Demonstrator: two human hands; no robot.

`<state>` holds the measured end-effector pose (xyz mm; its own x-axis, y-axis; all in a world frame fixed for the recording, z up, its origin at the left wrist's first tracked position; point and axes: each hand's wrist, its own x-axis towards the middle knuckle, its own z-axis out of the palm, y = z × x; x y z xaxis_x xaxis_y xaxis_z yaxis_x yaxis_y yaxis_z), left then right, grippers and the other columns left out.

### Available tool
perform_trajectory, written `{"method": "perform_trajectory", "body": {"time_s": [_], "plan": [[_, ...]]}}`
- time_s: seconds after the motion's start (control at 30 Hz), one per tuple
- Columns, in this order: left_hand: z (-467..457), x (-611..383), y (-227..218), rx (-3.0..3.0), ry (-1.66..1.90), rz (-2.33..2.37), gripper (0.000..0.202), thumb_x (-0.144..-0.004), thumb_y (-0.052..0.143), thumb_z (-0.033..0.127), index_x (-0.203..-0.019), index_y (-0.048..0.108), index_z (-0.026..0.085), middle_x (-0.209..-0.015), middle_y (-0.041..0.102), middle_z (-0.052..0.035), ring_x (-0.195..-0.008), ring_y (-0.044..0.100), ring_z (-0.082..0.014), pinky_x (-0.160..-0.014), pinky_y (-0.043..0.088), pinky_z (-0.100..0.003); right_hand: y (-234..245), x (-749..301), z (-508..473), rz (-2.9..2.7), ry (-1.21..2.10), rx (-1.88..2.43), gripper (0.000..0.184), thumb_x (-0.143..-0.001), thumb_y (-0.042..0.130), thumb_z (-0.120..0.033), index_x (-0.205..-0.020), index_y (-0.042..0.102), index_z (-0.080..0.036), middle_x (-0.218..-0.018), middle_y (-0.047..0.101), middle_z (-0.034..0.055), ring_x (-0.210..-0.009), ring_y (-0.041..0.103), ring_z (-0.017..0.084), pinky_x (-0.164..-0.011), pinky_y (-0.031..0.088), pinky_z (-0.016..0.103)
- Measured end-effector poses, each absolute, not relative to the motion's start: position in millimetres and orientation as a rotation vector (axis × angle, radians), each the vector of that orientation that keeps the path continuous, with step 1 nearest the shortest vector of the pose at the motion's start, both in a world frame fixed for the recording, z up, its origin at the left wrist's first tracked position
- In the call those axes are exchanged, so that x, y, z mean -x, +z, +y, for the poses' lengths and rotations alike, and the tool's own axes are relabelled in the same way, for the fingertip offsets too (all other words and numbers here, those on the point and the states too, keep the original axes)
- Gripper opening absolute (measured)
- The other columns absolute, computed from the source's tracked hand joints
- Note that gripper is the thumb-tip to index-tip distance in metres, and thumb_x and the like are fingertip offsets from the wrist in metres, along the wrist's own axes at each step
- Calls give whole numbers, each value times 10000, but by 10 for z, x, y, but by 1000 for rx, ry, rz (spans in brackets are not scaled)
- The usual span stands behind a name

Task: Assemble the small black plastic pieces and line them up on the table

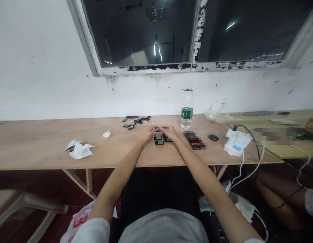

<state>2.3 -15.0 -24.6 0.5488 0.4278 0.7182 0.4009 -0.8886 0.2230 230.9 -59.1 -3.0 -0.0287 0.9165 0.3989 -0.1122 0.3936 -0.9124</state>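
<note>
Both my arms reach out over the wooden table (45, 145). My left hand (149, 132) and my right hand (168, 131) meet fingertip to fingertip over a small dark rectangular part (159, 130), and both pinch it. Three more such dark parts lie just in front of the hands, among them one (159, 142) nearest me. A loose heap of the same small dark parts (136, 122) lies further back, near the wall.
A water bottle (186, 108) stands right of my hands. A phone (195, 140), a dark oval object (213, 137), a white device with cables (236, 142), crumpled tissues (79, 149) and a plastic bag (217, 113) lie about. Another person's hand (312, 126) is at far right.
</note>
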Motion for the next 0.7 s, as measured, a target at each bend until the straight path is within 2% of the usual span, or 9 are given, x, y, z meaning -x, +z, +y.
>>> {"method": "perform_trajectory", "body": {"time_s": [0.17, 0.3, 0.53, 0.7], "plan": [[-166, -6, -226, -2738, 1290, 699, 344, -1087, 539, 241, -1337, 765, 170, -1380, 746, -179, -1305, 702, -299, -1153, 570, -524, -72, -2297, -556, -1339, 1021, 772, 478, -653, 980, -545, -891, 813, -166, -949, 835, 109, -882, 781, 265, -809, 682, 393], [-164, -6, -214, -2723, 1295, 730, 329, -1063, 563, 221, -1315, 773, 194, -1369, 753, -150, -1302, 701, -284, -1161, 573, -515, -64, -2303, -551, -1319, 1031, 774, 500, -639, 984, -562, -890, 807, -168, -936, 834, 100, -853, 775, 253, -799, 680, 385], [-201, -22, -172, -2697, 1258, 758, 284, -1067, 604, 275, -1268, 791, 203, -1356, 761, -162, -1302, 715, -290, -1154, 582, -526, -17, -2349, -604, -1341, 987, 817, 448, -703, 966, -540, -880, 782, -171, -936, 827, 112, -881, 788, 284, -807, 690, 413], [-259, -51, -143, -2712, 1249, 783, 306, -1058, 582, 250, -1288, 778, 201, -1347, 761, -159, -1304, 705, -285, -1145, 584, -523, 19, -2328, -638, -1335, 999, 833, 439, -697, 967, -524, -878, 776, -172, -943, 831, 105, -917, 782, 273, -823, 693, 398]]}}
